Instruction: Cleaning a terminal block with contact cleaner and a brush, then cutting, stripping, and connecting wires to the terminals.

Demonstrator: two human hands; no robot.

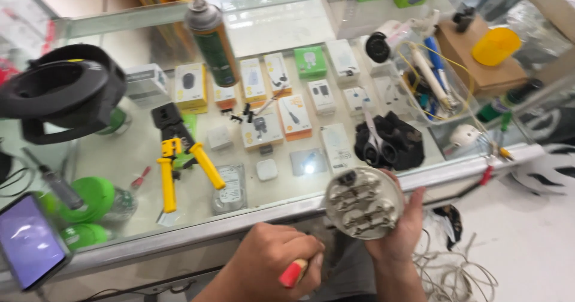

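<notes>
Nearest the camera, left hand (272, 266) closed in a fist around a red-and-yellow tool handle (293, 273), tip hidden; just right of it, right hand (400, 230) grips a round white fitting (363, 203) from beneath, screw terminals facing up, held at the edge of the glass counter (179, 233); on the counter beyond, yellow-handled crimping pliers (182, 164), a hard drive (230, 188), black scissors (377, 140); farther back, small product boxes (281, 98) and a green spray can (209, 41).
</notes>
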